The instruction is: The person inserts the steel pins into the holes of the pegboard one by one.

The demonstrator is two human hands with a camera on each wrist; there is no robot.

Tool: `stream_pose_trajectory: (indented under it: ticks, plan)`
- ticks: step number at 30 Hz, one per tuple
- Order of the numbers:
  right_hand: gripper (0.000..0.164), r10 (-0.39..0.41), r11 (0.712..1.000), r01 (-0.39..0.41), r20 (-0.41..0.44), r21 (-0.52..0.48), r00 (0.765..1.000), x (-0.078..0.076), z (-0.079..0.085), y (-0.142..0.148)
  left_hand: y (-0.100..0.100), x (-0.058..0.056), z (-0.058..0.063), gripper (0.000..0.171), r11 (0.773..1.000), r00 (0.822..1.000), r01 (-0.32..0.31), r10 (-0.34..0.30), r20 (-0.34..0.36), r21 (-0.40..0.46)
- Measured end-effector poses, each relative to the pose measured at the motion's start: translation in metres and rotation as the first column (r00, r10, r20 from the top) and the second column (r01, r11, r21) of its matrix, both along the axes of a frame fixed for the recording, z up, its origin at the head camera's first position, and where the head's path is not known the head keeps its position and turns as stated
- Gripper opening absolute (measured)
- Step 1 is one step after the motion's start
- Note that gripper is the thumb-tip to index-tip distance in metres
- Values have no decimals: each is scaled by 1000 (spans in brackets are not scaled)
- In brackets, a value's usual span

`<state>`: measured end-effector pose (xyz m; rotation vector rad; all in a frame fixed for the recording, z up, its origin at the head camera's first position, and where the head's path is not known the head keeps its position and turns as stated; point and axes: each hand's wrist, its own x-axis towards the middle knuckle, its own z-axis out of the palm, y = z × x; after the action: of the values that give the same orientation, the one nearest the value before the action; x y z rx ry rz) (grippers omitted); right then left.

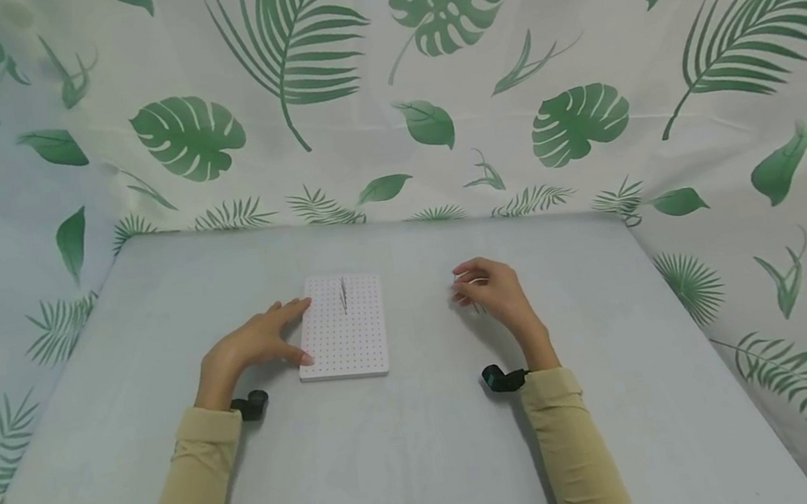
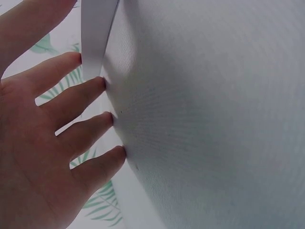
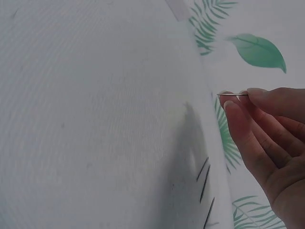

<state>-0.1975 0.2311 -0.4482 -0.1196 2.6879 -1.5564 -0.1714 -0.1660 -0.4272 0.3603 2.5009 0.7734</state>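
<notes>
A white pegboard (image 1: 342, 343) with rows of small holes lies flat on the table. Several thin dark metal pins (image 1: 344, 296) stand in a line near its far end. At the board's left side is my left hand (image 1: 248, 342), fingers spread and nearly straight. Its thumb touches the near left corner and its index fingertip meets the left edge. To the right of the board, my right hand (image 1: 496, 289) is raised over the table. Between thumb and fingertips it pinches a thin metal pin (image 3: 232, 94). Below that hand, several loose pins (image 3: 205, 183) lie on the table.
A pale cloth covers the table (image 1: 458, 447). Behind it and at both sides hang white curtains (image 1: 359, 140) printed with green leaves. A small black camera (image 1: 502, 378) sits on the right wrist, and another camera (image 1: 252, 405) on the left.
</notes>
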Motion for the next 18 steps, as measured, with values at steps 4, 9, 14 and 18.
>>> stream_pose_trajectory:
  ticks: [4,9,14,18]
  plan:
    - [28,13,1000,-13,-8,-2,1000,-2,1,-6,-1,0,0,101,1000,1000,4,-4,-1,9]
    - [24,35,999,-35,-7,-19,999,-6,3,-13,-1,-1,0,102,1000,1000,5,-5,-2,6]
    - [19,60,998,-60,-10,-29,998,-9,4,-21,-1,-2,-1,101,1000,1000,0,0,5,1]
    - [16,88,995,-88,-22,-38,996,-13,3,-28,-1,-2,-1,102,1000,1000,0,0,8,-2]
